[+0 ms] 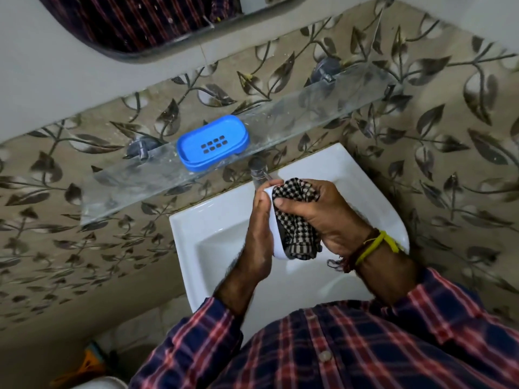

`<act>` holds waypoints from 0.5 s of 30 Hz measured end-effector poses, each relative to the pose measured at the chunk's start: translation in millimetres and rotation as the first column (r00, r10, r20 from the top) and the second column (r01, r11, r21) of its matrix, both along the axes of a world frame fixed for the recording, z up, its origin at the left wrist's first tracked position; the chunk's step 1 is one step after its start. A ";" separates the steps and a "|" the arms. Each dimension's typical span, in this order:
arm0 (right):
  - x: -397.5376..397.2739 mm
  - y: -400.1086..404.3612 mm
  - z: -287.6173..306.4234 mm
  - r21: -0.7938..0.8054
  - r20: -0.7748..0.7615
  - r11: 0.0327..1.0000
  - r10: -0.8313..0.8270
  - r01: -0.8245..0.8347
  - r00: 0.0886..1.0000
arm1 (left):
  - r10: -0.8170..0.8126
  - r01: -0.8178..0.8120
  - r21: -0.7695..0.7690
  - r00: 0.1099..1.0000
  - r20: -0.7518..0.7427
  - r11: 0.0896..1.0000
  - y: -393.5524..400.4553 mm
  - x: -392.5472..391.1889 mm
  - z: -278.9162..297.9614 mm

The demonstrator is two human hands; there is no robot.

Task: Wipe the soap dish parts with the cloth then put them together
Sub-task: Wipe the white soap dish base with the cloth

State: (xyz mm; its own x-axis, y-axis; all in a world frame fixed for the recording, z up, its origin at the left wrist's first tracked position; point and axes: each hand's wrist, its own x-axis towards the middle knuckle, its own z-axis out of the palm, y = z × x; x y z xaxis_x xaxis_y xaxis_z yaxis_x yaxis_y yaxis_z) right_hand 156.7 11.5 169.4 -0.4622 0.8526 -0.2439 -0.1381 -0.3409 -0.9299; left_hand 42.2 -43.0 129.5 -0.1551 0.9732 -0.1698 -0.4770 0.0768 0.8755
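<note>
The blue soap dish tray (213, 142), with a block of drain holes, lies on the glass shelf (295, 119). Over the sink, my left hand (259, 237) grips the white soap dish base (276, 242) on edge, mostly hidden by my fingers. My right hand (323, 217) presses a black-and-white checked cloth (297, 217) against the inside of that white base. The cloth bunches out above and below my fingers.
A white sink (213, 231) sits under my hands, with a metal tap (258, 169) just beyond them. A mirror (134, 21) hangs at the top left. Leaf-patterned tiles cover the wall. Something orange (87, 366) lies on the floor at the lower left.
</note>
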 end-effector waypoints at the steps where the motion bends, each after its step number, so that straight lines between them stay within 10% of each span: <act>1: 1.1 -1.8 -0.4 0.044 0.054 0.998 0.049 -0.052 0.997 | 0.013 -0.013 -0.011 1.000 0.005 1.000 1.9 -3.4 1.8; 15: 10.2 -8.3 1.0 0.308 0.251 0.862 0.334 -0.402 0.909 | 0.090 -0.103 -0.111 0.990 -0.109 0.989 -1.2 -9.9 15.2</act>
State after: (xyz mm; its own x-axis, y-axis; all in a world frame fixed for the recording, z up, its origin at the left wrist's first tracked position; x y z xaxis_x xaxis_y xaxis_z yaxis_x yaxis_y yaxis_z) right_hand 166.9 3.2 170.4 -0.7351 0.6736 -0.0771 0.1169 0.0138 -0.9931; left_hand 32.3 -44.2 144.7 -0.2701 0.9275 -0.2584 -0.3941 0.1384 0.9086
